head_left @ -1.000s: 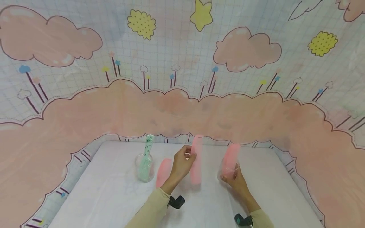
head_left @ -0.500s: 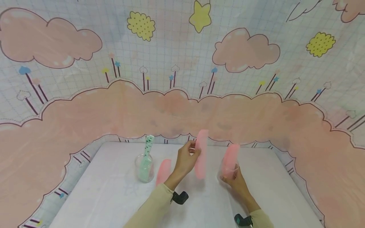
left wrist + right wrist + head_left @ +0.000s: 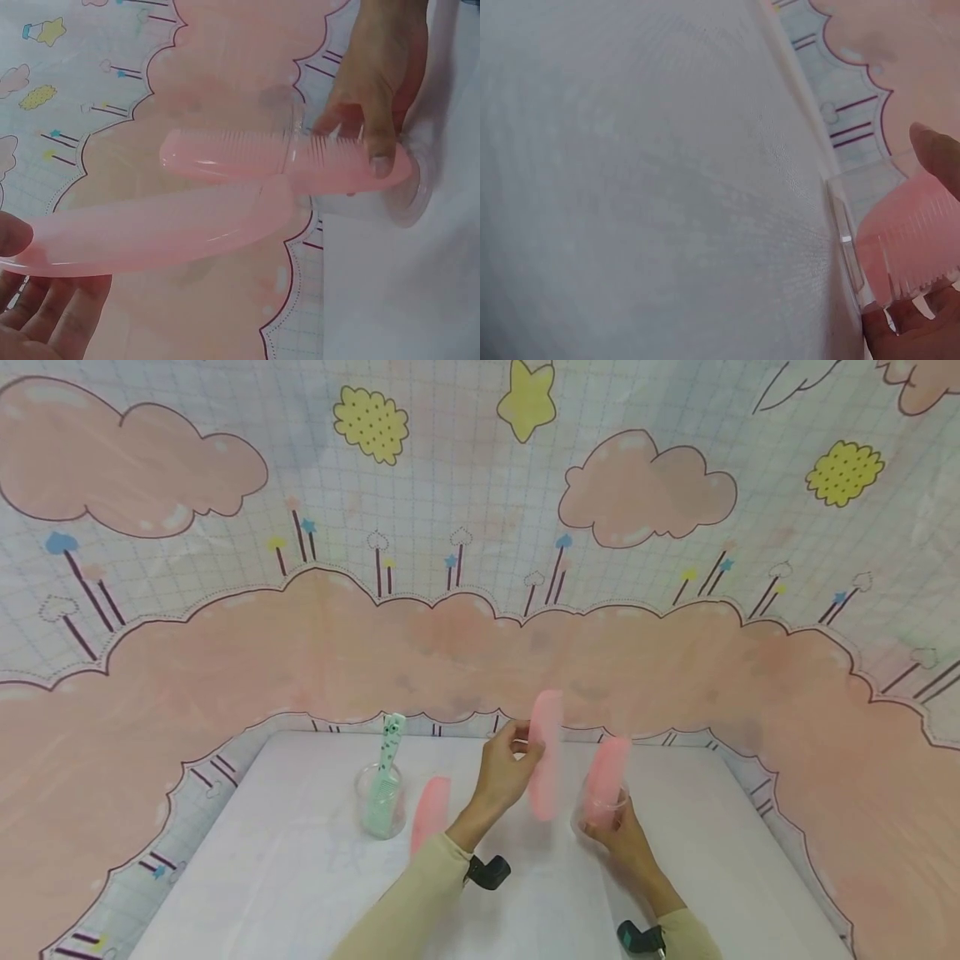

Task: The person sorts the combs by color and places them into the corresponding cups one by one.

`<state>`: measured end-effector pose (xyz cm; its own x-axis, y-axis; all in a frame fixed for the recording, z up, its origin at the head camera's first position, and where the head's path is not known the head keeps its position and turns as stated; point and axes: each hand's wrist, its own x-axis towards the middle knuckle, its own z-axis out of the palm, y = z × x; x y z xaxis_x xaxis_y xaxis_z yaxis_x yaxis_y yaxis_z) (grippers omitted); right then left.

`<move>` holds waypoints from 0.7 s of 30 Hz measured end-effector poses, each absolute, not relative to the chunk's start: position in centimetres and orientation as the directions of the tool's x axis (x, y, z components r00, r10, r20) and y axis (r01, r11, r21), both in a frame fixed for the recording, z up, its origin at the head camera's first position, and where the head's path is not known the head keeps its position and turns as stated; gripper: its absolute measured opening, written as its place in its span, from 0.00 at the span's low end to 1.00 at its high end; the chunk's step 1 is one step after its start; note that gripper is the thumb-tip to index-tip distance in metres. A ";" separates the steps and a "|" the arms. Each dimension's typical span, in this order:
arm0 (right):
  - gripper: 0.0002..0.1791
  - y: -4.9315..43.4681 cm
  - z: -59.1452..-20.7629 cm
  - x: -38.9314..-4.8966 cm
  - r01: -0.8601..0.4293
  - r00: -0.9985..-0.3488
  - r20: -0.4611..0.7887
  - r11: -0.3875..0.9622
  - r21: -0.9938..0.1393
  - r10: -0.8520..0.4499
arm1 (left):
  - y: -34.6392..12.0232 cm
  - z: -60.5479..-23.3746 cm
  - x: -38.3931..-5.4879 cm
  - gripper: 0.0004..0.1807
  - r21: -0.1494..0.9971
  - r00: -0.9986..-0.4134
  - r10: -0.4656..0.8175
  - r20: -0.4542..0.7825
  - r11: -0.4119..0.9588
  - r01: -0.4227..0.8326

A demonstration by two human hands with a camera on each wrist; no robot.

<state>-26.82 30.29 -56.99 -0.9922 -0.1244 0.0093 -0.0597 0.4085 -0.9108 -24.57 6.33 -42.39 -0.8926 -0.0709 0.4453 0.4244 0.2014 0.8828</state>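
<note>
My left hand (image 3: 510,768) pinches a pink comb (image 3: 545,756) and holds it upright above the table. In the left wrist view that comb (image 3: 165,225) overlaps a second pink comb (image 3: 225,154), which stands in a clear cup. My right hand (image 3: 618,835) grips this clear cup (image 3: 581,814) low on its side, at the right of the table. The right wrist view shows the thumb and fingers on either side of the cup (image 3: 847,240), its base at the white surface. A third pink comb (image 3: 430,810) lies left of my left forearm, partly hidden by the sleeve.
Another clear cup (image 3: 363,802) stands at the left with a mint-green comb (image 3: 390,752) in it, its handle leaning up past the rim. The white table (image 3: 262,877) ends at a patterned cloth backdrop (image 3: 450,652) with pink clouds.
My left hand has moved to the right and upward with its pink comb, nearer the cup in my right hand. The right hand and its cup have stayed in place.
</note>
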 end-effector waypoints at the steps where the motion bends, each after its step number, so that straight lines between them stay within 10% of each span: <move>1: 0.57 30.3 -57.0 -26.8 -0.060 -0.992 0.009 0.406 -0.912 -0.126 | 6.4 -42.3 -24.6 0.13 0.884 -0.893 -0.066 0.445 0.193 0.426; 21: 0.59 30.1 -56.7 -26.7 -0.047 -0.991 -0.005 0.385 -0.922 -0.133 | 9.6 -41.7 -25.5 0.13 0.896 -0.905 -0.007 0.425 0.144 0.420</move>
